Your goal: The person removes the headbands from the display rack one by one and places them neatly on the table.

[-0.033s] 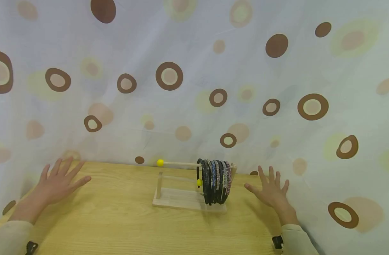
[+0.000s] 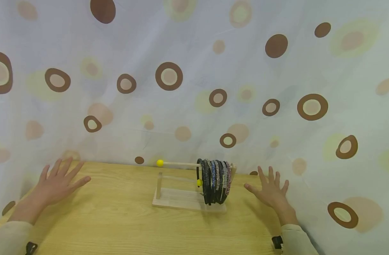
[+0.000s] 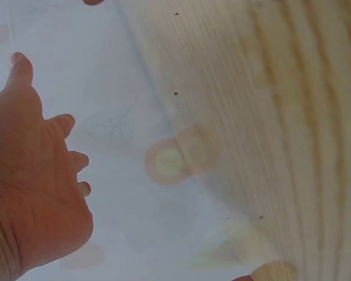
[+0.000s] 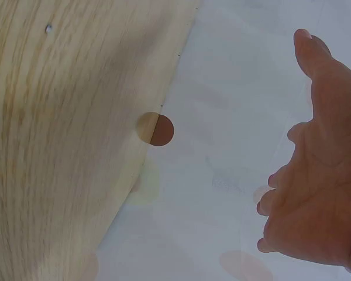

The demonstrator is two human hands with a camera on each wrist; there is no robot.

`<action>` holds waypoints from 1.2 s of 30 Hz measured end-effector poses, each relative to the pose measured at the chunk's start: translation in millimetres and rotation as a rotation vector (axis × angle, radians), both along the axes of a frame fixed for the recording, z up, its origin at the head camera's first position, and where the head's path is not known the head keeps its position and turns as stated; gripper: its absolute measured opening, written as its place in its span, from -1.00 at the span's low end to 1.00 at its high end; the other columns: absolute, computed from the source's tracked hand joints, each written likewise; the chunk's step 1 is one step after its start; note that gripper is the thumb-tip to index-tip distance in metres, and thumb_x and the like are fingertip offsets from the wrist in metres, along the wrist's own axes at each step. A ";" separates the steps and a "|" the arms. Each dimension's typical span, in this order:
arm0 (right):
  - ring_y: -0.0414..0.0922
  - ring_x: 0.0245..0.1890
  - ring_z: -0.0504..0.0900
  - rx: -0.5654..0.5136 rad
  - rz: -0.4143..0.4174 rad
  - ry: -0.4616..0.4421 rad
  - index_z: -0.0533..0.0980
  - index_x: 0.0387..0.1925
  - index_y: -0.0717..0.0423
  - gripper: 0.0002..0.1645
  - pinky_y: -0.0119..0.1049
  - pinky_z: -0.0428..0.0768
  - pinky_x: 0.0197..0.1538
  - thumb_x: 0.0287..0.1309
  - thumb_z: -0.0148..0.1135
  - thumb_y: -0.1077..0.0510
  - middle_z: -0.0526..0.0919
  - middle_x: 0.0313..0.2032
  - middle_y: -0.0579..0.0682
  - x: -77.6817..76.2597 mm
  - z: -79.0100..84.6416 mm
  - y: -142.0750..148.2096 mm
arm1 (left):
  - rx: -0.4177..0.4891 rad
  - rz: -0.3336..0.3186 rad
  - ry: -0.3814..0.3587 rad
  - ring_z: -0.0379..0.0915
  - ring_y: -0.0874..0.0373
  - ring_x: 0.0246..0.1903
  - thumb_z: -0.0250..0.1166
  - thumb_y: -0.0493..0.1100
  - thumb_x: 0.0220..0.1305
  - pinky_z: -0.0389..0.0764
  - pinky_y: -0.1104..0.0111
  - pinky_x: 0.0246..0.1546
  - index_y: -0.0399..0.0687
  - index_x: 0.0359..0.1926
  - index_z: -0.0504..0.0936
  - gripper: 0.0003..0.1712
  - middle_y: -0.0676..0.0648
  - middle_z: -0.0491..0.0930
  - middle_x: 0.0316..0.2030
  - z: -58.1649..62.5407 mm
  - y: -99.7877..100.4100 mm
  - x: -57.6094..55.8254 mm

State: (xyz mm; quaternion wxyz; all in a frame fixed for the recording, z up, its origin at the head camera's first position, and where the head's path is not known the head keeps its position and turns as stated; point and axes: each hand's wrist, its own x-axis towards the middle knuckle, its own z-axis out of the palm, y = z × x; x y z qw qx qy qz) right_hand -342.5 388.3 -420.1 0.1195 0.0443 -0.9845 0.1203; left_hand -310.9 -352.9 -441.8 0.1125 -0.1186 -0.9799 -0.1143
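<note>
A small wooden stand (image 2: 178, 199) is on the table, with a rod (image 2: 181, 164) ending at its left in a yellow ball (image 2: 160, 163). Several ring-shaped bands (image 2: 217, 182), black, grey, blue and pinkish with a glittery look, hang bunched at the rod's right end. A second yellow ball (image 2: 199, 182) shows beside them. To the left, well apart from the stand, my left hand (image 2: 55, 186) has its fingers spread and holds nothing. My right hand (image 2: 271, 191) is spread likewise, right of the bands and not touching them. Both wrist views show bare palms.
The light wooden table (image 2: 118, 219) meets a pale curtain-like sheet (image 2: 194, 117) with brown and beige dots, which rises behind the stand and along both sides. A dark strap end (image 2: 31, 248) hangs by the left sleeve, and a dark piece (image 2: 277, 242) by the right.
</note>
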 end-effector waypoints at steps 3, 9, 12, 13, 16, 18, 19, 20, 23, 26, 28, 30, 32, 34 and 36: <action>0.47 0.47 -0.43 -0.014 0.004 0.051 -0.24 0.65 -0.04 0.25 0.57 -0.58 0.22 0.27 0.02 -0.57 -0.38 0.54 0.40 -1.7 -3.7 2.7 | -0.001 -0.012 0.011 -0.53 -0.53 0.44 -0.01 0.38 0.50 -0.62 -0.41 0.27 0.03 0.65 -0.26 0.01 -0.50 -0.28 0.52 -2.3 2.3 -2.8; 0.34 0.32 0.34 -0.346 0.143 0.163 0.16 0.52 0.25 -0.12 0.39 0.32 0.27 0.51 0.01 -0.28 0.35 0.36 0.37 2.6 20.2 -16.6 | 0.146 -0.096 0.106 -0.16 -0.54 0.39 0.11 0.23 0.52 -0.16 -0.51 0.23 -0.17 0.61 -0.05 -0.06 -0.52 0.04 0.44 15.4 38.4 -1.6; 0.17 0.18 0.56 -0.595 0.278 0.166 0.32 0.45 0.18 -0.36 0.13 0.54 0.20 0.58 0.00 -0.12 0.56 0.21 0.26 7.8 37.7 -36.0 | 0.287 -0.161 0.106 0.09 -0.53 0.31 0.17 0.13 0.53 0.17 -0.47 0.12 -0.30 0.55 0.08 -0.13 -0.51 0.22 0.35 37.0 77.1 6.3; 0.12 0.16 0.59 -0.658 0.329 0.157 0.35 0.43 0.16 -0.41 0.05 0.57 0.19 0.59 0.00 -0.07 0.58 0.19 0.24 9.6 42.6 -42.4 | 0.335 -0.178 0.100 0.16 -0.49 0.28 0.17 0.11 0.54 0.26 -0.44 0.09 -0.32 0.53 0.14 -0.18 -0.48 0.28 0.33 42.9 91.2 10.0; 0.07 0.15 0.60 -0.767 0.459 0.107 0.34 0.45 0.13 -0.48 -0.08 0.58 0.20 0.61 -0.01 0.04 0.56 0.20 0.24 15.2 52.1 -58.7 | 0.490 -0.214 0.066 0.32 -0.36 0.22 0.15 0.05 0.57 0.40 -0.31 0.09 -0.32 0.42 0.33 -0.35 -0.38 0.42 0.24 54.8 135.6 22.4; 0.06 0.16 0.60 -0.788 0.500 0.072 0.33 0.47 0.09 -0.48 -0.09 0.57 0.21 0.61 -0.01 0.06 0.55 0.23 0.22 18.2 55.2 -65.6 | 0.579 -0.243 0.044 0.44 -0.23 0.16 0.15 0.01 0.57 0.48 -0.20 0.10 -0.29 0.33 0.46 -0.46 -0.28 0.53 0.17 57.4 166.2 28.2; 0.05 0.16 0.60 -0.785 0.509 0.066 0.33 0.47 0.07 -0.48 -0.09 0.57 0.21 0.61 -0.01 0.07 0.54 0.24 0.19 19.3 56.2 -67.7 | 0.618 -0.261 0.023 0.49 -0.16 0.11 0.16 0.00 0.57 0.52 -0.14 0.09 -0.27 0.29 0.51 -0.51 -0.22 0.58 0.13 58.1 181.5 29.5; 0.05 0.15 0.60 -0.774 0.507 0.066 0.34 0.47 0.04 -0.48 -0.09 0.57 0.21 0.60 0.01 0.06 0.55 0.25 0.15 20.5 56.9 -69.2 | 0.653 -0.279 -0.006 0.54 -0.11 0.07 0.16 -0.01 0.57 0.55 -0.08 0.08 -0.24 0.26 0.54 -0.55 -0.17 0.62 0.09 59.2 196.9 30.5; 0.02 0.10 0.64 -0.732 0.475 0.097 0.42 0.42 -0.06 -0.52 -0.16 0.60 0.17 0.57 0.07 0.02 0.58 0.23 0.04 22.2 58.9 -69.7 | 0.770 -0.350 -0.139 0.58 0.02 0.03 0.17 -0.01 0.56 0.59 0.03 0.06 -0.14 0.23 0.59 -0.59 -0.06 0.65 0.05 62.1 241.1 30.3; -0.02 0.05 0.67 -0.705 0.445 0.117 0.49 0.36 -0.09 -0.54 -0.28 0.62 0.12 0.52 0.15 -0.01 0.62 0.19 -0.01 24.0 59.3 -69.7 | 0.865 -0.399 -0.261 0.57 0.05 0.03 0.16 0.06 0.56 0.59 0.04 0.07 -0.05 0.24 0.60 -0.58 -0.01 0.65 0.03 61.6 280.2 27.0; -0.05 0.03 0.68 -0.702 0.436 0.118 0.51 0.34 -0.05 -0.53 -0.33 0.62 0.09 0.50 0.18 -0.01 0.64 0.17 -0.01 24.3 57.5 -70.5 | 0.908 -0.419 -0.313 0.56 0.06 0.03 0.14 0.12 0.56 0.57 0.01 0.08 -0.02 0.26 0.59 -0.54 0.00 0.65 0.01 58.0 302.7 24.2; -0.07 0.03 0.68 -0.708 0.426 0.115 0.52 0.33 -0.03 -0.53 -0.35 0.62 0.07 0.48 0.21 -0.01 0.65 0.15 -0.02 25.1 55.6 -72.5 | 0.929 -0.424 -0.329 0.56 0.06 0.03 0.12 0.18 0.55 0.56 -0.01 0.09 -0.03 0.28 0.58 -0.49 0.00 0.66 -0.01 53.2 321.7 21.5; -0.08 0.04 0.68 -0.711 0.419 0.122 0.53 0.32 -0.01 -0.53 -0.36 0.63 0.06 0.47 0.22 -0.01 0.66 0.14 -0.01 25.1 53.6 -74.6 | 0.945 -0.428 -0.309 0.57 0.05 0.03 0.08 0.19 0.57 0.57 -0.02 0.09 -0.06 0.29 0.57 -0.46 -0.03 0.66 0.00 47.9 336.8 19.4; -0.08 0.05 0.67 -0.713 0.421 0.131 0.53 0.31 0.02 -0.53 -0.36 0.62 0.07 0.47 0.23 0.00 0.65 0.14 0.00 24.6 52.4 -76.6 | 0.964 -0.429 -0.263 0.57 0.02 0.03 0.03 0.18 0.59 0.58 -0.01 0.08 -0.10 0.29 0.56 -0.45 -0.06 0.66 0.01 43.6 348.2 18.8; -0.06 0.07 0.67 -0.711 0.427 0.143 0.53 0.31 0.06 -0.53 -0.36 0.62 0.09 0.47 0.23 0.01 0.65 0.15 0.02 23.9 51.8 -77.8 | 0.984 -0.427 -0.213 0.58 0.00 0.04 0.00 0.15 0.62 0.60 0.00 0.07 -0.12 0.27 0.56 -0.46 -0.08 0.66 0.02 40.2 356.4 18.9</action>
